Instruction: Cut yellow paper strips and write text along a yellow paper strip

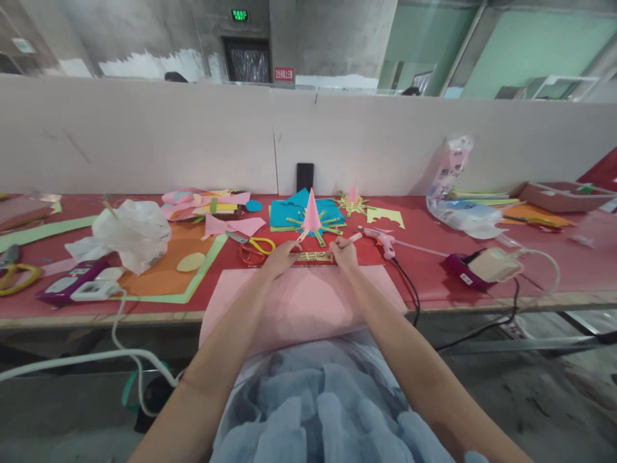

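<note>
In the head view, my right hand (344, 254) is closed round a light-coloured pen (355, 238) at the right end of a yellow paper strip (313, 256) with dark markings. At the strip's left end rests my left hand (283, 258), fingers apart and touching it. Just beyond the strip stands a pink paper cone (312, 213) on a blue base with patterned strips radiating from it. Yellow-handled scissors (263, 245) lie beside my left hand. A pink glue gun (383, 243) lies right of my right hand. Under my wrists is a pink sheet (308, 299).
Behind the cone are blue sheets (282, 211), a second smaller cone piece (353, 198) and a black phone (304, 177) against the partition (144, 138). Crumpled white plastic (135, 231) and a purple power strip (72, 283) sit left. Another power strip (470, 270) with cables is right.
</note>
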Tool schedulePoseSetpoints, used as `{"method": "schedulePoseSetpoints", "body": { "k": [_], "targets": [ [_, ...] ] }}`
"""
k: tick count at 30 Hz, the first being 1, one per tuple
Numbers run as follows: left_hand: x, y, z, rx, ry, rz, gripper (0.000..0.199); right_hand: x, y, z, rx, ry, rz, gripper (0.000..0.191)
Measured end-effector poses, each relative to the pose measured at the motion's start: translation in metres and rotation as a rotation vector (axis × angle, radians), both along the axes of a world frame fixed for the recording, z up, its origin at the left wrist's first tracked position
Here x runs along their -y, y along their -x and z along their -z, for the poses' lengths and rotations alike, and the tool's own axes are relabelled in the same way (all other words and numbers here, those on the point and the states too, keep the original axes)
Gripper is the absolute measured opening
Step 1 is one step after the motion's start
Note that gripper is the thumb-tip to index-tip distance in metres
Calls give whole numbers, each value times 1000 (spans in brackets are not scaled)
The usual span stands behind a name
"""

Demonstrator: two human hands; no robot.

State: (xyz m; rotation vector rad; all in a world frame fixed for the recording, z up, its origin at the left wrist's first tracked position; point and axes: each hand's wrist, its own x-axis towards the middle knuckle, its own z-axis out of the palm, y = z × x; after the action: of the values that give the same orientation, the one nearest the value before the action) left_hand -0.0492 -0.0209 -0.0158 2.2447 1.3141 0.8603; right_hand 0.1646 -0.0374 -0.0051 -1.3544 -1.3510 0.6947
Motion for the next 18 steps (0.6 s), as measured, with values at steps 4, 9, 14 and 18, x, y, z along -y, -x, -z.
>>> {"method": "schedulePoseSetpoints", "body": {
  "k": [4,9,14,18],
  "targets": [
    [-1,1,2,-3,-3,0,20,-1,-1,2,4,-7,14,21],
    [-1,1,1,-5,-6,2,19,1,0,-1,55,0,36,22],
    [0,0,0,2,-2,2,19,2,0,-1,42,-14,38,22],
    [-1,1,1,7,-13,6,19,1,0,-1,6,5,4,22]
  ]
}}
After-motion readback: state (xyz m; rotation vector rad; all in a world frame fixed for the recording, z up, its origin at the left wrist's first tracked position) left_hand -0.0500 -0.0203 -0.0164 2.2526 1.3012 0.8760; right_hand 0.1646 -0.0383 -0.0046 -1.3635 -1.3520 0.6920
